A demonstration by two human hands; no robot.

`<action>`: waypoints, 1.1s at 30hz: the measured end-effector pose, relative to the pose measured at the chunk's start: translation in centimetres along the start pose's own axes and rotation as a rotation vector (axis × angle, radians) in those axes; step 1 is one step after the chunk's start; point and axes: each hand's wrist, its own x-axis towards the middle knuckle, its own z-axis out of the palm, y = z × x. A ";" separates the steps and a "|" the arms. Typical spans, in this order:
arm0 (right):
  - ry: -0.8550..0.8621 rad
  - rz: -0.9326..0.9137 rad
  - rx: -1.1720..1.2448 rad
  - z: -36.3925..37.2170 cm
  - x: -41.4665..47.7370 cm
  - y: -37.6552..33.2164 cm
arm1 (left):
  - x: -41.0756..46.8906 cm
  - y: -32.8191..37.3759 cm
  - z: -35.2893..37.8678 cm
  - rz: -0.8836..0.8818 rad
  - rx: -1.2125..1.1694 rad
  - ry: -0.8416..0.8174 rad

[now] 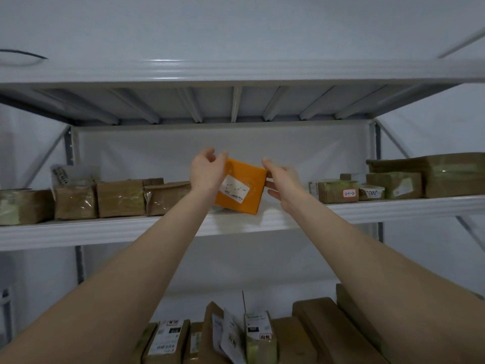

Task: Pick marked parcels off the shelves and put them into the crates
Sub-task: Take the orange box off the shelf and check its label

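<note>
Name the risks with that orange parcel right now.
1. The orange parcel is tilted at the shelf edge. The left hand pinches one corner and the right hand only touches its side, so it could slip.
2. If dropped, it may hit the lower-shelf parcels.

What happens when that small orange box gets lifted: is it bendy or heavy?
Probably stiff: the small orange cardboard box shows sharp flat edges. Likely light: the left hand holds it tilted by one corner. Standing on edge, it might topple.
</note>
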 end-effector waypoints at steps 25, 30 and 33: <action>-0.046 0.124 0.187 -5.4 -6.2 2.4 | -8.2 1.8 0.5 -0.047 0.194 -0.264; -0.099 0.164 0.213 -6.7 -6.4 2.3 | -7.5 2.0 0.0 -0.131 0.191 -0.404; -0.146 0.146 0.212 -7.3 -6.3 1.9 | -7.3 2.0 -0.2 -0.121 0.138 -0.462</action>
